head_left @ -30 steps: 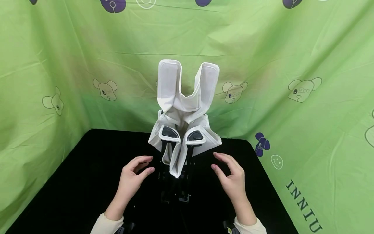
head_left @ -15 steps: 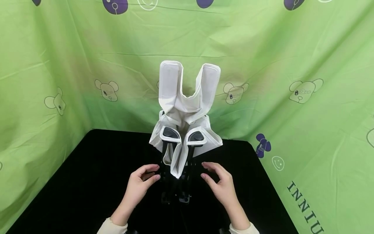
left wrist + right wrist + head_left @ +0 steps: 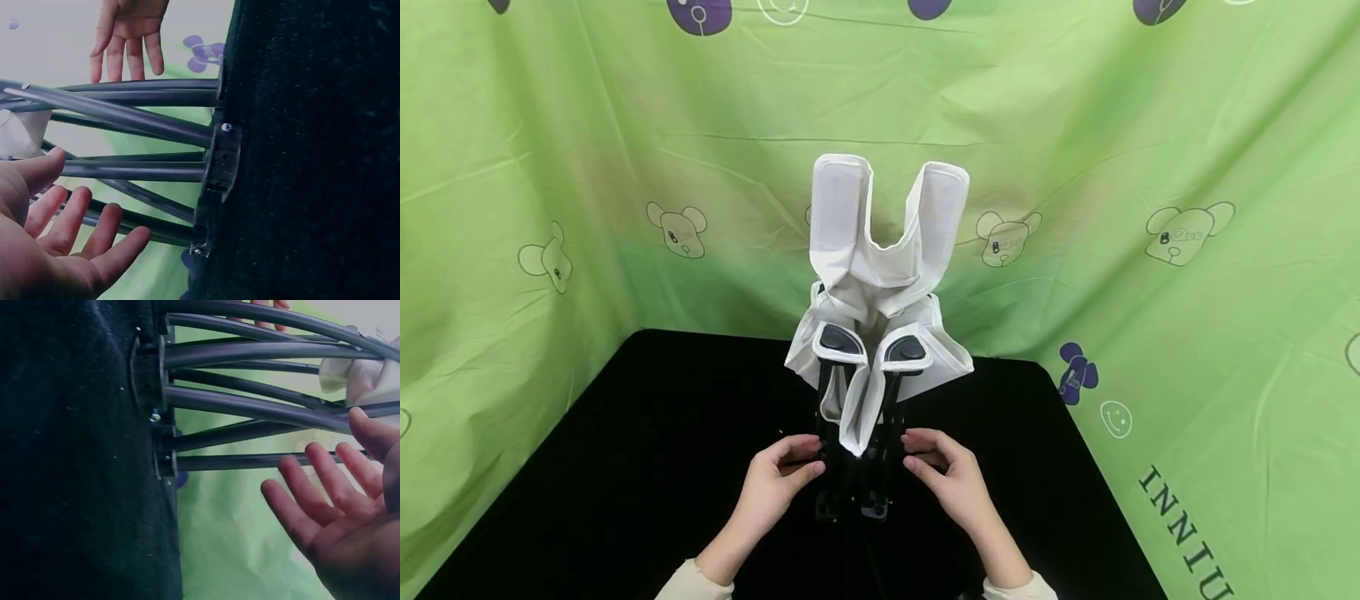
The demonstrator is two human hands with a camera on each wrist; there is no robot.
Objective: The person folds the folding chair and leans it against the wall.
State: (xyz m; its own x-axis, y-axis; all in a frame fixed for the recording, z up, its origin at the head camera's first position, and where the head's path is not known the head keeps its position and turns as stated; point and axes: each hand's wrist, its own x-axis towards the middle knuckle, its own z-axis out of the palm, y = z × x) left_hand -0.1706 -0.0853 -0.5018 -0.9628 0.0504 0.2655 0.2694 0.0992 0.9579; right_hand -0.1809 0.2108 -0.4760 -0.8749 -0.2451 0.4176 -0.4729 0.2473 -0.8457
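Observation:
A folded camping chair (image 3: 883, 271) stands upright at mid-table, its white fabric bunched on top and black caps in two fabric corners. Below the cloth, dark metal tubes (image 3: 137, 170) run down to black joint brackets (image 3: 222, 159) by the tabletop. My left hand (image 3: 775, 483) is at the left of the frame, thumb and fingers apart and slightly bent, fingertips right beside the tubes. On the opposite side, my right hand (image 3: 951, 477) mirrors it. The right wrist view has the right hand's fingers (image 3: 306, 484) spread near the tubes, with nothing held.
A black cloth covers the table (image 3: 647, 433), whose far corners show at left and right. Behind and along both sides hangs a green curtain (image 3: 1112, 125) with bear faces and lettering.
Both hands have moved inward and toward the person, from well apart to close beside the chair's tubes. The chair stays in place.

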